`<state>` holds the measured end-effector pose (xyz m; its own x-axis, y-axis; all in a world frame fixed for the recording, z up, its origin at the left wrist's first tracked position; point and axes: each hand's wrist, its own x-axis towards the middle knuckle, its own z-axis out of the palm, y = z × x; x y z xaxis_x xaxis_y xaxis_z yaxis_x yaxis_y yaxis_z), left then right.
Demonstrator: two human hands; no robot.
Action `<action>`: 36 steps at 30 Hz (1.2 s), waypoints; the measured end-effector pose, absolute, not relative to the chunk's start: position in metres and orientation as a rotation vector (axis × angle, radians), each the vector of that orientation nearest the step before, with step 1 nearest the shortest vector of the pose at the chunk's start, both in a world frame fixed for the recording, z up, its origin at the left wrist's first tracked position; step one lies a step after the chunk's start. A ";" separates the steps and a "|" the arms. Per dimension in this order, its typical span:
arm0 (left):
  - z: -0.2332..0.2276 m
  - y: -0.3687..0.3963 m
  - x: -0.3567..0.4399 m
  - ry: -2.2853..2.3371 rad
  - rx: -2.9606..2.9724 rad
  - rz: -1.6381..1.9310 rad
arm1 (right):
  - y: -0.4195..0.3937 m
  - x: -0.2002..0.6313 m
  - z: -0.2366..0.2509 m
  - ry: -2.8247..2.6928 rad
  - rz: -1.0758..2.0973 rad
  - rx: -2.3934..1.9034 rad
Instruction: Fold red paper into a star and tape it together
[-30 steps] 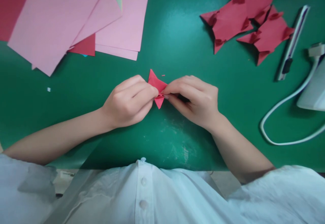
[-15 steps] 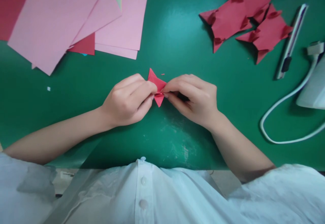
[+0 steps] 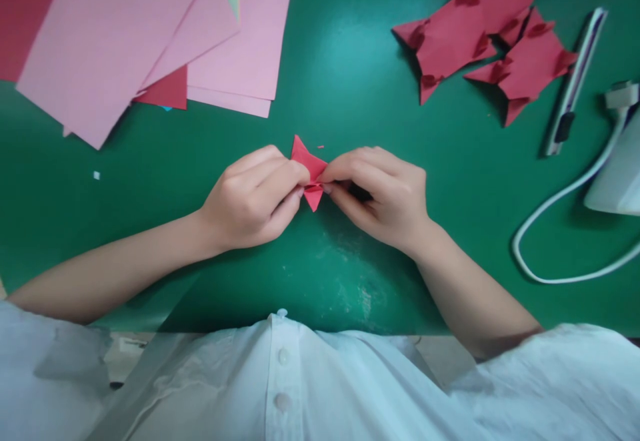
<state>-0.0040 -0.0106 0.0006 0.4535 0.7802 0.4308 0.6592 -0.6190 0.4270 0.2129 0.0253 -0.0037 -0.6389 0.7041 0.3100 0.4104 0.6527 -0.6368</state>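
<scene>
A small red paper (image 3: 311, 173) is being folded in the middle of the green table (image 3: 345, 81). This looks like a pinching step, where a fold gets pressed flat. The paper is already folded into a little shape with points. One point sticks up toward the far edge and one points down toward the near edge.

The left hand (image 3: 253, 197) holds the paper from the left side. Its grip is closed tight on the paper, with the fingers curled and the fingertips squeezing the left part. The right hand (image 3: 385, 191) holds it from the right side. Its grip is closed on the paper too, pinching the right part between thumb and fingers. The two hands almost meet at the paper. Most of the paper is hidden under the fingers, so the fold itself is hard to see.

A good next move would call for small, careful fingers. The crease should be pressed along its whole line, and the paper should not slip or tear.

Pink sheets (image 3: 125, 34) lie in a pile at the far left corner. Red folded shapes (image 3: 480, 34) lie near the far right corner. A knife (image 3: 575, 87) lies beside them, and a white cable (image 3: 560, 201) curls near the right edge.
</scene>
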 end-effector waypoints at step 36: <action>-0.001 -0.009 -0.006 1.216 2.492 0.871 | 0.026 0.211 -0.003 -2.342 0.660 -0.838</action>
<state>-0.0060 -0.0086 -0.0013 0.4776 0.7775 0.4091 0.6380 -0.6271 0.4469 0.2112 0.0258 -0.0027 -0.6478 0.6838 0.3358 0.4079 0.6836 -0.6052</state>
